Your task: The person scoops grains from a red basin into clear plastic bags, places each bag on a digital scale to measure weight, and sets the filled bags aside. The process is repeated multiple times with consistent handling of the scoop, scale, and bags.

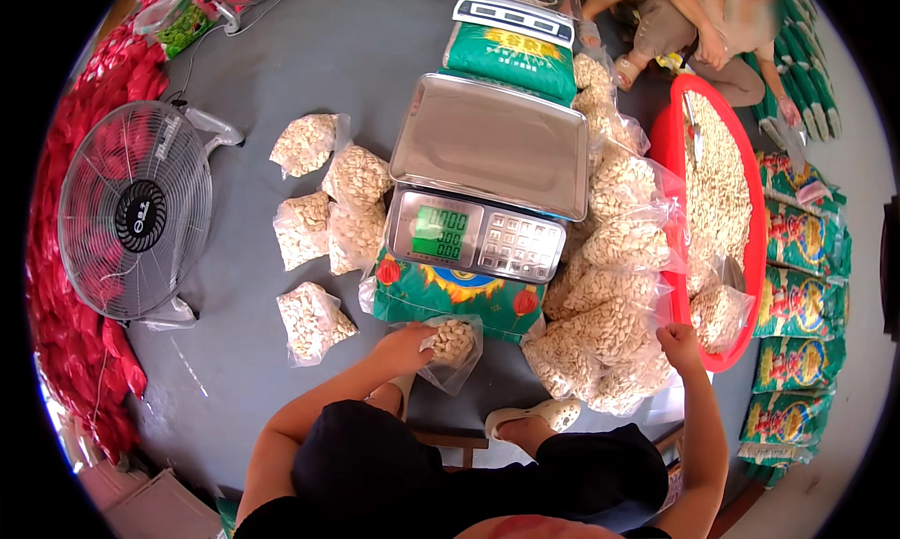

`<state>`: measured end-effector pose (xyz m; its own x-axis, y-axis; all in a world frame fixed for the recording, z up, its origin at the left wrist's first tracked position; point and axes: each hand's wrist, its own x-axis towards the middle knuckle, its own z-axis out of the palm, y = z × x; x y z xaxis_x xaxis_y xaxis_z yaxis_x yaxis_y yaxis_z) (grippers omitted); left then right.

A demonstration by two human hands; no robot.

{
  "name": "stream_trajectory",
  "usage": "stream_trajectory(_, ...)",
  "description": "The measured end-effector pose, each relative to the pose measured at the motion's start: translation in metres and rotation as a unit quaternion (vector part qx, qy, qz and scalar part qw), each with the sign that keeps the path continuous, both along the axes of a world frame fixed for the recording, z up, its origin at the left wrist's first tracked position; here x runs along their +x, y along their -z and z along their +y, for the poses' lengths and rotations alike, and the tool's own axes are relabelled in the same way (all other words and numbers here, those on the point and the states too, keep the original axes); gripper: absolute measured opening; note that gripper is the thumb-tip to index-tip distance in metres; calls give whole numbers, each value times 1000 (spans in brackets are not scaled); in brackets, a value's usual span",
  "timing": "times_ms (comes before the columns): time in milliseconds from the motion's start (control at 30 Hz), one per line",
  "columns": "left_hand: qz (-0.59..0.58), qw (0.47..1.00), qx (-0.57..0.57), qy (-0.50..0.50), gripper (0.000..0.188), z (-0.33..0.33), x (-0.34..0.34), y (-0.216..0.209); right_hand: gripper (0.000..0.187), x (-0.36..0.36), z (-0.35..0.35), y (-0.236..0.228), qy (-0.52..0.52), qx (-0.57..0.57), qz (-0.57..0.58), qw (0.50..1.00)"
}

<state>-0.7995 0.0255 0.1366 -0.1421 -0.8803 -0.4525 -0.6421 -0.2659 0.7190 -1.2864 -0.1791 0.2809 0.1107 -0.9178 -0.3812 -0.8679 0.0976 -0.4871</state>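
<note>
My left hand (405, 349) is closed on the edge of a small clear plastic bag (452, 342) of pale, bean-like pieces, held low before the scale. My right hand (679, 342) is a closed fist between a row of similar filled bags (609, 328) and a red tub (756, 286). What it holds, if anything, I cannot make out. The digital scale (476, 234), with its green display lit and a bare metal pan (489, 145), stands on a green printed sack (450, 300). Loose pale pieces (717, 183) fill the tub, where another filled bag (720, 316) lies.
Several filled bags (305, 230) lie on the grey floor left of the scale. A floor fan (136, 211) stands beside red packages (56, 258). Green printed sacks (797, 305) line the right side. Another person (698, 33) sits at the far right, near a second scale (514, 19).
</note>
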Motion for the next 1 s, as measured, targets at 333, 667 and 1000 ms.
stream_trajectory(333,42,999,-2,6,46,13,13,-4,34,97,-10,-112,-5,-125,-237,964)
stream_trajectory(667,75,997,-19,9,42,18,20,8,33,243,-103,-183,-135,-195,-258,937)
stream_trajectory(1000,96,993,-58,-27,40,17,28,-4,24,357,-136,-72,-215,-177,-145,950)
